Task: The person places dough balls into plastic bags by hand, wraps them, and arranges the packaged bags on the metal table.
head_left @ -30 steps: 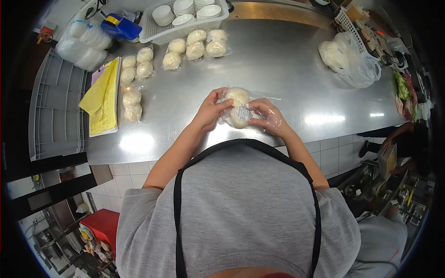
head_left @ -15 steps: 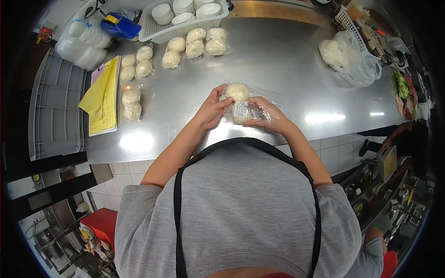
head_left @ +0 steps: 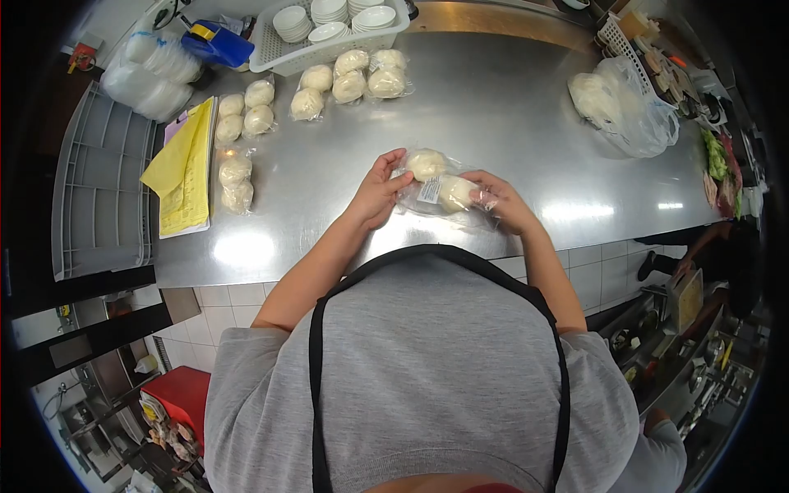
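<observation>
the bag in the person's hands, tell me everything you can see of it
The bag looks like thin, clear, crinkled plastic with glossy highlights. Inside are two pale, round, smooth dough-like balls, one farther from the person and to the left, the other nearer and to the right. A white label with small print, too small to read, lies beside the nearer ball. The bag is held over the steel counter, the left hand gripping its left side, the right hand its right.
</observation>
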Demonstrator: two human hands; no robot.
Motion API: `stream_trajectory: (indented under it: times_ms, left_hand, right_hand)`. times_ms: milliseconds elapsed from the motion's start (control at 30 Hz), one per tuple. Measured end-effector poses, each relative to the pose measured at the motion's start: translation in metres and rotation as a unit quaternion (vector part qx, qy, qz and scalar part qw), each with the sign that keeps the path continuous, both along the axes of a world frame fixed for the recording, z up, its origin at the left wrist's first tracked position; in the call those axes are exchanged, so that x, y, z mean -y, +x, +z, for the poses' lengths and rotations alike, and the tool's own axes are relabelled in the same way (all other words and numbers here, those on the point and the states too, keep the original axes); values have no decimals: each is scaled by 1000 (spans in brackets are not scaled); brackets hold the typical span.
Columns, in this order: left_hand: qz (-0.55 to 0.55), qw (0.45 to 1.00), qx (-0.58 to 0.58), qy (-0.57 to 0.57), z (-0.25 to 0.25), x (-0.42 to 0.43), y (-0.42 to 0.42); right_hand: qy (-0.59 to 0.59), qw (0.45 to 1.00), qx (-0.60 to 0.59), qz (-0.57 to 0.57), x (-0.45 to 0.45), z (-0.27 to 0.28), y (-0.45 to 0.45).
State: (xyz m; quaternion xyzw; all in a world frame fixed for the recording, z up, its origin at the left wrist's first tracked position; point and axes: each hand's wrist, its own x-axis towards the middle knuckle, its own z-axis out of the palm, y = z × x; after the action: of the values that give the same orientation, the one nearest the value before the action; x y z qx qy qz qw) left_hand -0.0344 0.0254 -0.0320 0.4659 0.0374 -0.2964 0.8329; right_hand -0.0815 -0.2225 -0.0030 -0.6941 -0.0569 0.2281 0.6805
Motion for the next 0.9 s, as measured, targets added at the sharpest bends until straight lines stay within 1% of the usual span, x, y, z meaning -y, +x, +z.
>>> stream_trajectory:
  times_ms: [33, 67, 100, 133, 167, 200, 267, 300, 367, 400, 433, 467, 500, 533, 567, 600, 667, 700, 733, 767, 800, 867, 900]
  left_hand:
    - [-14, 998, 43, 40, 1, 1, -3]
    - [-29, 993, 86, 81, 1, 2, -5]
    - [-31, 993, 85, 81, -2, 2, -6]
    - [-57, 960, 208, 177, -6, 3, -5]
    - [-80, 903, 326, 267, -8, 4, -4]
    - [-80, 903, 326, 268, -5, 4, -3]
    - [-62, 809, 444, 381, 3, 2, 0]
    - [-63, 809, 443, 382, 10, 1, 0]
    - [-83, 779, 402, 473, 23, 0, 0]
    - [-84, 779, 402, 474, 23, 0, 2]
    - [-96, 856, 319, 396, 22, -1, 4]
    - [-107, 916, 230, 310, 21, -1, 6]
    - [-106, 916, 230, 310, 16, -1, 7]
    - [-74, 938, 212, 264, 9, -1, 7]
    - [-43, 956, 194, 217, 3, 0, 7]
    - [-45, 955, 197, 216, 1, 2, 7]
    - [15, 958, 223, 180, -5, 2, -3]
    - [15, 958, 222, 180, -6, 1, -6]
    - [8, 959, 218, 181, -6, 1, -8]
    - [3, 960, 214, 182, -7, 1, -9]
    - [4, 960, 214, 182, -6, 2, -9]
    - [-18, 969, 209, 132, -3, 4, -7]
    - [-19, 969, 210, 131, -4, 7, -7]
  right_hand:
    - [42, 998, -50, -21, 4, 5, 0]
    - [43, 998, -51, -22, 6, 10, 1]
    - [45, 995, -80, -34, 8, 16, 2]
    - [47, 992, -108, -46, 9, 18, 4]
    - [6, 998, -47, -35, 8, 15, 4]
    - [7, 998, -47, -35, 6, 16, 4]
    - [-107, 992, 58, 23, 4, 20, 3]
    - [-107, 992, 57, 23, 4, 22, 2]
    - [-137, 986, 87, 49, 4, 24, 0]
    - [-136, 986, 87, 48, 5, 22, 0]
    - [-107, 992, 38, 52, 6, 18, 1]
    - [-78, 995, -11, 55, 6, 13, 1]
    - [-78, 995, -12, 56, 4, 8, 3]
    - [38, 992, -118, -24, 1, 1, 4]
    - [152, 958, -219, -105, -2, -3, 5]
    - [154, 958, -217, -108, -3, -3, 5]
    - [175, 962, -193, -81, -10, -4, -4]
    - [176, 962, -193, -81, -12, -2, -6]
    - [72, 992, -97, -37, -14, 1, -8]
    - [-33, 999, 2, 9, -15, 5, -9]
    - [-33, 999, 1, 11, -15, 8, -6]
    - [-140, 983, 32, 110, -16, 15, 2]
    - [-141, 983, 34, 109, -18, 13, 4]
